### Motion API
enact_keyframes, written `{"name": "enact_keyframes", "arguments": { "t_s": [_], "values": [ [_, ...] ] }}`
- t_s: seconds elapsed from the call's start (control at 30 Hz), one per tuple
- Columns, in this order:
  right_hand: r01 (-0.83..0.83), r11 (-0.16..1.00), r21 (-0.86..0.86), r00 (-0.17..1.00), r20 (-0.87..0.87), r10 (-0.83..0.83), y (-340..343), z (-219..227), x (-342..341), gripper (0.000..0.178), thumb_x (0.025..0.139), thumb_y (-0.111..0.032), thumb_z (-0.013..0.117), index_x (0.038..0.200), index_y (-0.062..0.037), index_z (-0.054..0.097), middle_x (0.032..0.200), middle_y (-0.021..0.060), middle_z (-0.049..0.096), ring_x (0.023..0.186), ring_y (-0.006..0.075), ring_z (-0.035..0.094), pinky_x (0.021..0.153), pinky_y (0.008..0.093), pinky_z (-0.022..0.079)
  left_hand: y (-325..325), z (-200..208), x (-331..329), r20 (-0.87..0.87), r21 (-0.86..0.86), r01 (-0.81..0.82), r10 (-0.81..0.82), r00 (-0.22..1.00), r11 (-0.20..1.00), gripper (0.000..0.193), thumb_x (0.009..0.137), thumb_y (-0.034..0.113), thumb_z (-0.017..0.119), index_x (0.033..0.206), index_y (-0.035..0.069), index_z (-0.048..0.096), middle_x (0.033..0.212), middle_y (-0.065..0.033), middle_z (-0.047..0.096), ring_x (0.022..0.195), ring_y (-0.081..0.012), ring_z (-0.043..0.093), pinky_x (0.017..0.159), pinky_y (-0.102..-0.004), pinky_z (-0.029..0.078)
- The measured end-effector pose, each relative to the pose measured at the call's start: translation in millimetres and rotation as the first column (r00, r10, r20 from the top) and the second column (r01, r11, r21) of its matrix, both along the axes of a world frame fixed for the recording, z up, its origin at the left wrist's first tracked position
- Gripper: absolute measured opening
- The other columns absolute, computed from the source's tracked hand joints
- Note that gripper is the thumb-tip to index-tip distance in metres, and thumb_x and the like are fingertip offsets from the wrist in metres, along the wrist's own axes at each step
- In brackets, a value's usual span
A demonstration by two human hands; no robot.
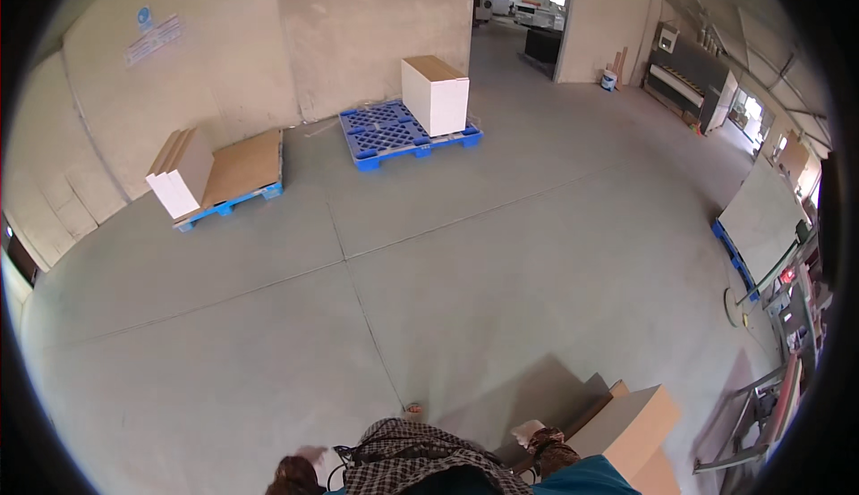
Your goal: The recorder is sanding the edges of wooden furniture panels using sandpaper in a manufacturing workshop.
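My left hand hangs low beside a checked apron. It is pale and smeared, with its fingers indistinct and nothing visible in it. On the other side, my right hand reaches forward past a dark patterned sleeve cover. Its fingers are too small and blurred to read. Closest to this hand is a stack of brown, box-shaped boards or panels at the lower right. My right arm partly hides that stack, and I cannot tell whether the hand touches it. A foot shows just ahead of the apron.
A blue plastic pallet by the far wall carries a white-sided stack of panels. Left of it, another blue pallet bears a brown sheet and white-edged panels. Metal frames and a leaning sheet line the right.
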State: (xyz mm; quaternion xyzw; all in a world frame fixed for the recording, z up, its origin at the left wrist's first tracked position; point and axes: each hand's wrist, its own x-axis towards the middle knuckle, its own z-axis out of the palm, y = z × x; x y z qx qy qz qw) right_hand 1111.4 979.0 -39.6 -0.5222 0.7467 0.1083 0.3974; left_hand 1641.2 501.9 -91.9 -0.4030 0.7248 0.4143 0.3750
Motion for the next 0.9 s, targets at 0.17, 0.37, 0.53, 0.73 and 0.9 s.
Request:
{"name": "enact_keyframes", "arguments": {
  "t_s": [0.17,0.37,0.53,0.73,0.9],
  "values": [
    [0.048,0.972,-0.23,0.955,-0.275,-0.113,-16.0,10.8,-73.7,0.007,0.091,-0.022,0.063,0.094,-0.0168,0.066,0.079,0.0028,0.069,0.077,0.0234,0.069,0.064,0.0416,0.053,-168.9,83.5,-234.5,-0.133,-0.513,0.412,-0.544,0.828,0.753,0.034,0.099,0.025,0.049,0.126,0.02,0.069,0.111,-0.0118,0.074,0.106,-0.0342,0.069,0.09,-0.0507,0.055],
    [0.27,0.961,0.059,0.959,0.072,-0.274,-22.8,-102.4,-172.0,0.02,0.096,-0.023,0.053,0.105,-0.0141,0.069,0.084,0.0092,0.072,0.083,0.0287,0.07,0.068,0.0441,0.054,-246.1,102.0,-438.4,-0.421,-0.487,-0.14,-0.09,0.903,0.862,0.033,0.095,0.03,0.059,0.115,0.008,0.071,0.105,-0.0154,0.073,0.101,-0.0401,0.068,0.088,-0.0487,0.055],
    [0.435,0.898,0.066,0.889,0.131,-0.44,1.0,-150.9,-323.6,0.035,0.096,-0.026,0.053,0.124,-0.0134,0.07,0.098,0.0122,0.076,0.095,0.0323,0.072,0.083,0.0467,0.057,-203.0,89.5,-567.4,-0.3,-0.372,0.327,-0.445,0.843,0.869,0.051,0.089,0.048,0.063,0.111,0.004,0.075,0.12,-0.02,0.071,0.115,-0.0394,0.065,0.1,-0.0484,0.05],
    [0.234,0.972,0.012,0.968,-0.098,-0.232,-130.3,-20.0,-512.6,0.031,0.096,-0.022,0.055,0.12,-0.0122,0.072,0.108,0.0169,0.074,0.099,0.0333,0.072,0.088,0.0483,0.056,-187.0,113.5,-616.2,-0.202,-0.279,0.22,-0.281,0.938,0.935,0.037,0.101,0.035,0.053,0.123,0.013,0.072,0.12,-0.0112,0.072,0.113,-0.0314,0.066,0.099,-0.0456,0.052],
    [0.486,0.801,-0.35,0.866,0.065,-0.496,-222.7,-2.1,-637.0,0.015,0.087,-0.017,0.06,0.085,-0.0089,0.072,0.077,0.0126,0.072,0.076,0.0314,0.072,0.068,0.0464,0.057,-193.8,85.5,-683.9,-0.124,-0.108,0.062,-0.075,0.989,0.992,0.045,0.096,0.045,0.059,0.11,0.005,0.076,0.112,-0.0161,0.074,0.1,-0.0345,0.07,0.089,-0.0433,0.054]
  ]
}}
